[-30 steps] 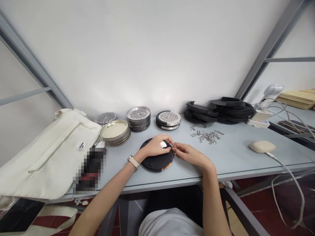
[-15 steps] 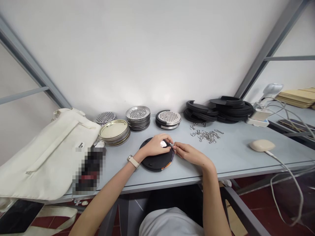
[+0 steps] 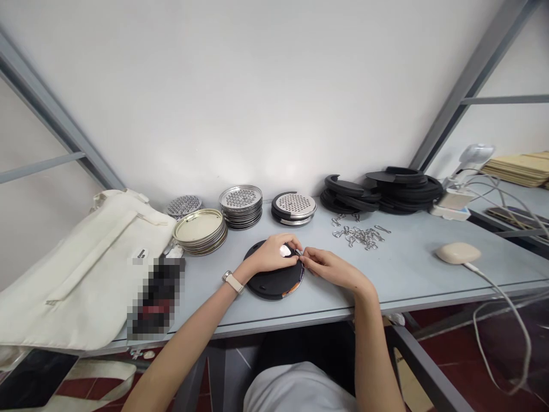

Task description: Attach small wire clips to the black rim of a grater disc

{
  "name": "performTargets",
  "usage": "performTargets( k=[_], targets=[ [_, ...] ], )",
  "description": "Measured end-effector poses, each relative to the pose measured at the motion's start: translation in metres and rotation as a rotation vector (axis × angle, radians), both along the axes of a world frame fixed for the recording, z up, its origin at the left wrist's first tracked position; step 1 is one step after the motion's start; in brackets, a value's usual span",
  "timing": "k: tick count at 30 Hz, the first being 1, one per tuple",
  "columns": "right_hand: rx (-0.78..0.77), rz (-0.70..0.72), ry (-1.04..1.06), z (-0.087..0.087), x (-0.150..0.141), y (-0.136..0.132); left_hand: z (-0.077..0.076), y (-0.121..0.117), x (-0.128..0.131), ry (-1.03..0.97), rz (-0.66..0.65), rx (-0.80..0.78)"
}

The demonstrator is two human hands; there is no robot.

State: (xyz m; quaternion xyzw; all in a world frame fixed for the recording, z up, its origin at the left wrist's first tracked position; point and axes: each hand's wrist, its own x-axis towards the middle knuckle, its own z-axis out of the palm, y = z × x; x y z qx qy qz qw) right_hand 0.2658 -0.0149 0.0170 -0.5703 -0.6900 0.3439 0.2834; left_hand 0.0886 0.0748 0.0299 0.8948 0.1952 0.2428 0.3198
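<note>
A black round disc (image 3: 274, 283) lies on the table in front of me, with an orange and purple strip along its right rim. My left hand (image 3: 278, 253) is over its upper part, fingers curled and thumb holding it near the right edge. A small white piece (image 3: 285, 250) shows by the left fingers; what it is I cannot tell. At the rim, my right hand (image 3: 322, 264) pinches a small metal clip (image 3: 299, 254), partly hidden by the fingertips of both hands. Behind and to the right lies a pile of loose metal clips (image 3: 362, 236).
Gold metal lids (image 3: 198, 226) and perforated grater discs (image 3: 241, 199) stand stacked at the back left. Black-rimmed grater discs (image 3: 295, 206) and black round covers (image 3: 403, 189) stand along the wall. A white bag (image 3: 98, 269) fills the left; a corded beige device (image 3: 458, 253) is right.
My right fingers have shifted slightly at the rim, and the metal clip between the hands shows at a different angle. My left hand and the disc stay in place.
</note>
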Motion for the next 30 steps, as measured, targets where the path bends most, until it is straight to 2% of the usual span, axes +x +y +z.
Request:
performTargets(
  k=[30],
  targets=[
    [0.003, 0.008, 0.039, -0.0075, 0.0021, 0.0024, 0.0005, -0.0002, 0.0007, 0.011, -0.005, -0.028]
  ],
)
